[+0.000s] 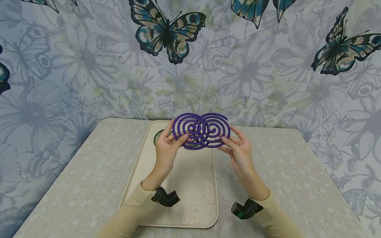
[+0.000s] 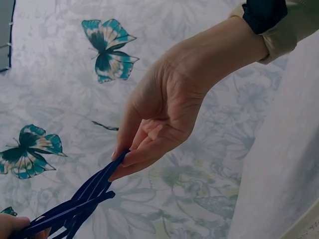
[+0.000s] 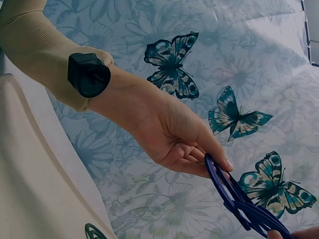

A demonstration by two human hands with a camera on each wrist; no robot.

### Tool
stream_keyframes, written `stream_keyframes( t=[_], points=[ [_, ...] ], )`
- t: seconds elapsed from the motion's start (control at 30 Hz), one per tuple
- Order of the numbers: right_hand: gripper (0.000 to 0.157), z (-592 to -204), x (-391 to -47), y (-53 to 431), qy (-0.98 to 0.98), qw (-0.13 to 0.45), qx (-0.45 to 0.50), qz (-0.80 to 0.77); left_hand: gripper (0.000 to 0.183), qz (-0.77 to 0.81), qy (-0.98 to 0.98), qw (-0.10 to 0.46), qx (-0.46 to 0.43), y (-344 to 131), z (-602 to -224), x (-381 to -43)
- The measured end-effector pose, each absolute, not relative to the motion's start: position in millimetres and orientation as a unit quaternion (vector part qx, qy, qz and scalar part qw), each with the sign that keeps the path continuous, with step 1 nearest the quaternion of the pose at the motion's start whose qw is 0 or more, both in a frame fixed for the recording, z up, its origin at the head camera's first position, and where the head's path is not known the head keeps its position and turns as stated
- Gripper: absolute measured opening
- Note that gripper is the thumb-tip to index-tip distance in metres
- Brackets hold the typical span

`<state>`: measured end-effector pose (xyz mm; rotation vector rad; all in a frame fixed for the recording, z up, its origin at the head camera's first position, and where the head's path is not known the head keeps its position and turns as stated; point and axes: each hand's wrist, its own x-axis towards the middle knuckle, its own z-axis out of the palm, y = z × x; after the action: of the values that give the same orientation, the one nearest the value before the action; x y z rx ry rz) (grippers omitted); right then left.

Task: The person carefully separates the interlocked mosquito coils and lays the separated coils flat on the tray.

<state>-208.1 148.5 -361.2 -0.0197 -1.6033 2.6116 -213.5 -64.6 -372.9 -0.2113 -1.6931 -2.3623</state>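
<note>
Two flat purple spirals, which look like mosquito coils, are held up over the tray and overlap crosswise at their inner sides. My left hand (image 1: pixel 166 148) pinches the left coil (image 1: pixel 191 128) by its outer edge, thumb in front and fingers behind. On the other side, the right hand (image 1: pixel 241 150) grips the right coil (image 1: pixel 212 130) between thumb and fingers. Seen edge-on in the left wrist view, the purple coils (image 2: pixel 82 199) cross at an angle with their rings passing through one another. Part of a green coil (image 1: pixel 155 137) shows behind the left hand.
A cream tray (image 1: pixel 193 185) lies lengthwise on the patterned tablecloth (image 1: pixel 282 178), the green coil near its far end. Behind the table hangs a butterfly and flower backdrop (image 1: pixel 184 82). Black wrist cameras (image 1: pixel 166 197) sit on both forearms.
</note>
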Motion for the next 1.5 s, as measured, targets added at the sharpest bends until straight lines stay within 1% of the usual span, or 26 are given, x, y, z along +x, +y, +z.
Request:
stream_keyframes(
  t=[0.1, 0.37, 0.6, 0.87, 0.97, 1.07, 1.2, 1.27, 1.5],
  points=[
    [0.049, -358, -209, 152, -0.527, 0.025, -0.008, 0.849, 0.07, -0.799, -0.589, 0.099, -0.072, -70, -370, -217],
    [0.057, -350, -213, 166, -0.543, -0.015, 0.014, 0.84, 0.069, -0.785, -0.615, 0.032, -0.07, -81, -363, -221],
    [0.054, -347, -214, 175, -0.546, -0.049, 0.034, 0.835, 0.071, -0.773, -0.628, -0.017, -0.091, -90, -360, -225],
    [0.055, -342, -217, 189, -0.591, -0.081, 0.072, 0.799, 0.068, -0.76, -0.633, -0.079, -0.124, -100, -354, -227],
    [0.046, -341, -217, 194, -0.585, -0.086, 0.084, 0.802, 0.067, -0.762, -0.629, -0.083, -0.128, -100, -352, -226],
    [0.039, -340, -217, 197, -0.564, -0.082, 0.092, 0.816, 0.067, -0.767, -0.626, -0.073, -0.125, -99, -352, -225],
    [0.038, -340, -218, 199, -0.554, -0.081, 0.098, 0.823, 0.064, -0.768, -0.628, -0.055, -0.111, -99, -354, -225],
    [0.038, -340, -219, 201, -0.565, -0.084, 0.104, 0.814, 0.062, -0.765, -0.632, -0.055, -0.11, -100, -353, -226],
    [0.039, -340, -220, 215, -0.622, -0.113, 0.148, 0.76, 0.061, -0.751, -0.636, -0.096, -0.146, -110, -353, -230]
  ],
)
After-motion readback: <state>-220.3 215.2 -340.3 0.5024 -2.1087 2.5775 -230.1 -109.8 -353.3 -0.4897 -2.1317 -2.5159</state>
